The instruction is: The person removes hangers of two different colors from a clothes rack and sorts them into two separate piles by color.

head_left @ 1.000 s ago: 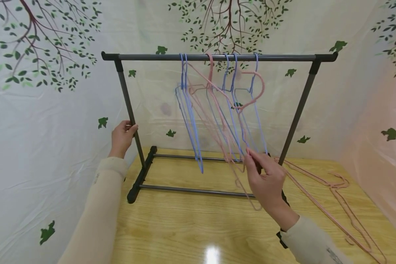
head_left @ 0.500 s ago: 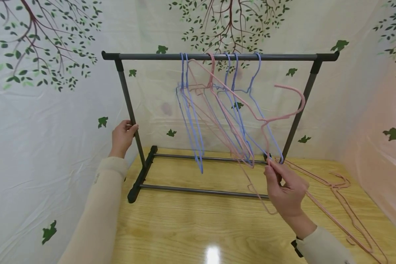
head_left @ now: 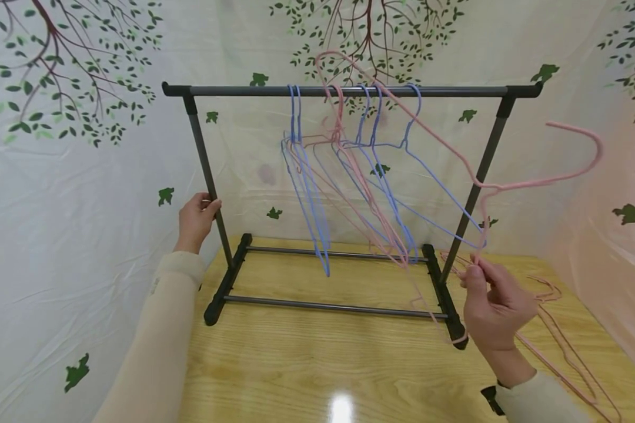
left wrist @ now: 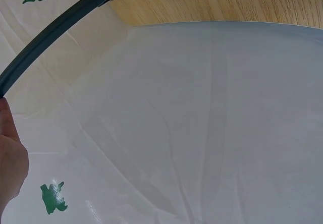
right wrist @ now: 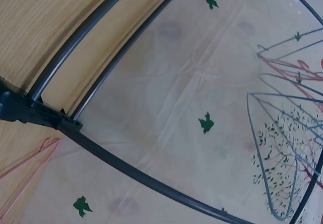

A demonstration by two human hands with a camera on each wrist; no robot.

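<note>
My left hand (head_left: 197, 222) holds the left upright of a dark metal clothes rack (head_left: 243, 91), fingers behind it and thumb in front. My right hand (head_left: 500, 305) pinches a pink clothes hanger (head_left: 439, 138) beside the rack's right upright. That hanger is tilted, its hook pointing right and its far shoulder rising above the top bar. Along the bar hang several blue hangers (head_left: 311, 211) and a pink one (head_left: 341, 106). The rightmost blue hanger (head_left: 444, 197) slants toward my right hand. In the left wrist view only part of my left hand (left wrist: 11, 161) shows, against the upright.
Several more pink hangers (head_left: 561, 335) lie on the wooden table (head_left: 296, 370), right of the rack. Behind stands a pale sheet (head_left: 434, 47) printed with branches and leaves. The rack's right foot (head_left: 447, 305) is near my right hand.
My right hand has moved right and a little down with the pink hanger, whose hook now lies beyond the right upright. The rightmost blue hanger has swung right. My left hand has stayed put.
</note>
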